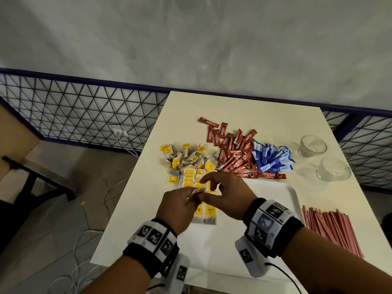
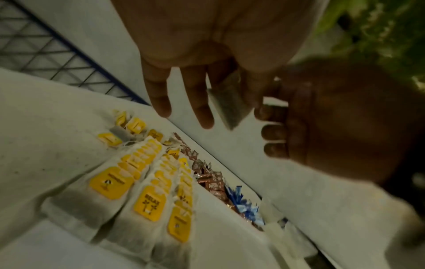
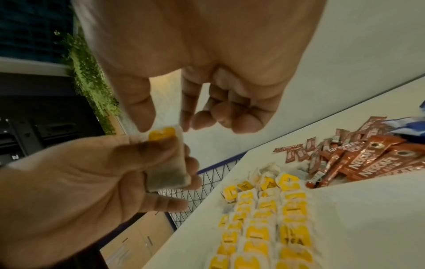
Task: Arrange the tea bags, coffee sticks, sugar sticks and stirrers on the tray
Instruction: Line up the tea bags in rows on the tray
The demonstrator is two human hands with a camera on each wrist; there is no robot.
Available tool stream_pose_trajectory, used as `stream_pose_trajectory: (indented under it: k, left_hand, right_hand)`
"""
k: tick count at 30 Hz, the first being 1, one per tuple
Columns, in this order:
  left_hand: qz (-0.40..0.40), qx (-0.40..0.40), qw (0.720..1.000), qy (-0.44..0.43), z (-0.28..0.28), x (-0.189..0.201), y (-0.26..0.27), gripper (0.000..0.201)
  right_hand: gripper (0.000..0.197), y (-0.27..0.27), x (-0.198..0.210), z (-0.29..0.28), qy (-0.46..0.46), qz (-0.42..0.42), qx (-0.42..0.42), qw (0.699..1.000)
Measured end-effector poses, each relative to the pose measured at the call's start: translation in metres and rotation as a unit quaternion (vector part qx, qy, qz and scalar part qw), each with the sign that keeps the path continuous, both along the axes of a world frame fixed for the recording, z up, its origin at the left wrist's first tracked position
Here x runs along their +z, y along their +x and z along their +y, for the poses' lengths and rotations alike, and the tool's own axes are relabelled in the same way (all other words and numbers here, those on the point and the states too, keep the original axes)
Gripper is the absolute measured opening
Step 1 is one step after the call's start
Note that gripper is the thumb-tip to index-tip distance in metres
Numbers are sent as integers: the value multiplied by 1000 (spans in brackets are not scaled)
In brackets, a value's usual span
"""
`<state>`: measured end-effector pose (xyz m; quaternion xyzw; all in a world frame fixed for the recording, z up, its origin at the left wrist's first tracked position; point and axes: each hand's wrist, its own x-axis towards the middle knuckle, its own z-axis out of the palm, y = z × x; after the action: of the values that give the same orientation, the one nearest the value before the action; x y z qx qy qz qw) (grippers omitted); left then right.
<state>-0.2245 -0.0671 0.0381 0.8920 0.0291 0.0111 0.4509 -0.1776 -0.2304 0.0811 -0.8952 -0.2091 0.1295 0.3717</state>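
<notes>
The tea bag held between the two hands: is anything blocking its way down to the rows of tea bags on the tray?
Nothing visible does. The tea bag hangs between left hand and right hand, directly above the rows on the tray, with only open air below.

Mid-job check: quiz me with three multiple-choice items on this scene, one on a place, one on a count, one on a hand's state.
1. Where do the stirrers lie?
A. right of the tray
B. among the coffee sticks
C. inside a glass cup

2. How many glass cups stand on the table?
A. none
B. two
C. five

3. What is the left hand doing?
A. resting flat on the table
B. holding a tea bag
C. gripping a stirrer

Answers:
1 A, the red bundle lies off the tray's right edge.
2 B, both stand at the right.
3 B, its fingers pinch the bag in the right wrist view.
</notes>
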Motion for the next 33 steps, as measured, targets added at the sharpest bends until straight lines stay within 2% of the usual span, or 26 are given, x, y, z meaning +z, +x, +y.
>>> stream_pose_trajectory:
  k: [2,7,13,16,21,29,33]
  left_hand:
    - [61,-23,995,-81,4,0,3,21]
    - [129,-32,991,-10,12,-5,5,32]
    - [136,-56,989,-30,8,-15,5,18]
    - [152,-26,985,-77,17,-26,0,16]
    - [185,37,982,21,37,-54,-11,10]
    - [189,48,980,45,38,-66,-21,8]
    - [189,48,978,78,40,-71,-22,15]
  right_hand:
    - [11,1,-4,-2,-18,-7,22,1000]
    - [6,5,-9,1,-26,-17,28,999]
    - [9,2,-22,4,-28,49,13,998]
    - [17,3,-36,-3,-53,112,0,992]
    - [9,-3,-66,-13,-118,179,-11,977]
    - [9,-9,-98,-13,-144,203,-48,967]
    - [10,-9,-108,-10,-141,190,-68,969]
